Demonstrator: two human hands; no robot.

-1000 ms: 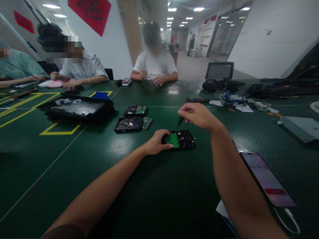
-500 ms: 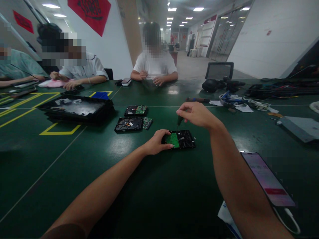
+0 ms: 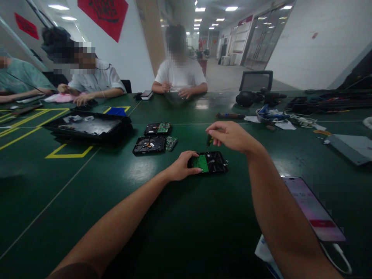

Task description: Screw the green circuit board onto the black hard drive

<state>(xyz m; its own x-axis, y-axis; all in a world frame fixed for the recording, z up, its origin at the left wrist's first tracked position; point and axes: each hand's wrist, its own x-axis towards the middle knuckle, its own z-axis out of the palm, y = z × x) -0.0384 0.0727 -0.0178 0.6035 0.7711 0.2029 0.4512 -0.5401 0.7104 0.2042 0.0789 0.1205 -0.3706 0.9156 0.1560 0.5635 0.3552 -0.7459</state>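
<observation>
A black hard drive (image 3: 217, 162) with a green circuit board (image 3: 203, 163) lies flat on the dark green table. My left hand (image 3: 183, 166) grips its left end, thumb along the near edge and fingers on the far side. Above the drive, my right hand (image 3: 225, 135) pinches the handle of a screwdriver (image 3: 208, 141). The screwdriver stands nearly upright, its thin shaft reaching down to the far edge of the circuit board. Whether the tip sits in a screw is too small to see.
Left of the drive lie two more hard drives (image 3: 149, 145) and a loose circuit board (image 3: 171, 143). A black tray (image 3: 87, 126) stands farther left. A phone (image 3: 314, 209) with a white cable is by my right forearm. Beyond are a dark tool (image 3: 231, 116), cables (image 3: 302, 120) and seated people.
My right hand has turned slightly on the screwdriver, with its lower fingers shifted around the handle. My left hand and the hard drive stay in place.
</observation>
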